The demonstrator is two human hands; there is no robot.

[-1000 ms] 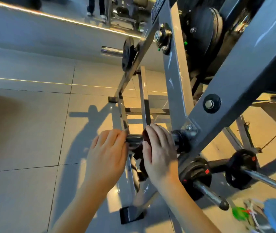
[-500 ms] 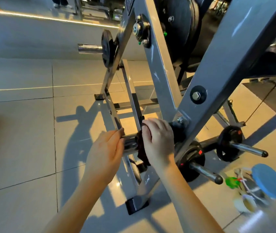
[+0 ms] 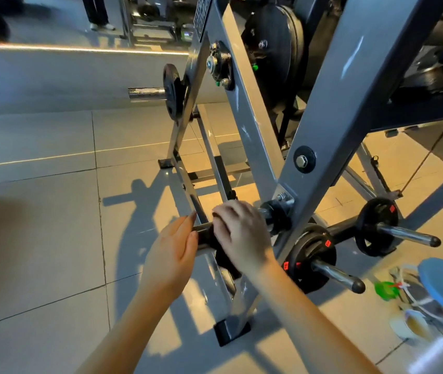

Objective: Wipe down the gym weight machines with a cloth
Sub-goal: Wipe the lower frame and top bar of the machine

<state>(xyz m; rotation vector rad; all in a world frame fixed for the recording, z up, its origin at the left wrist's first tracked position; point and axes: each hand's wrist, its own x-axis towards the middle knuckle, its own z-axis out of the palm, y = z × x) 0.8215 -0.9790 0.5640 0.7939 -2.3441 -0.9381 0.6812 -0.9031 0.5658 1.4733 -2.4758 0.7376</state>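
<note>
- At the peg (image 3: 205, 234) end: left hand (image 3: 171, 249), grip apart, straight fingers touching it.
- On the peg: right hand (image 3: 242, 233), grip clamped on the dark cloth (image 3: 225, 261); wiping apparently under way.
- Right of the peg: weight plates (image 3: 311, 259), probably not yet wiped; most remains.

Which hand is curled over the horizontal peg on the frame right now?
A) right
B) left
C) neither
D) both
A: the right hand curls over the peg, while the left hand only touches its free end with straight fingers.
</note>
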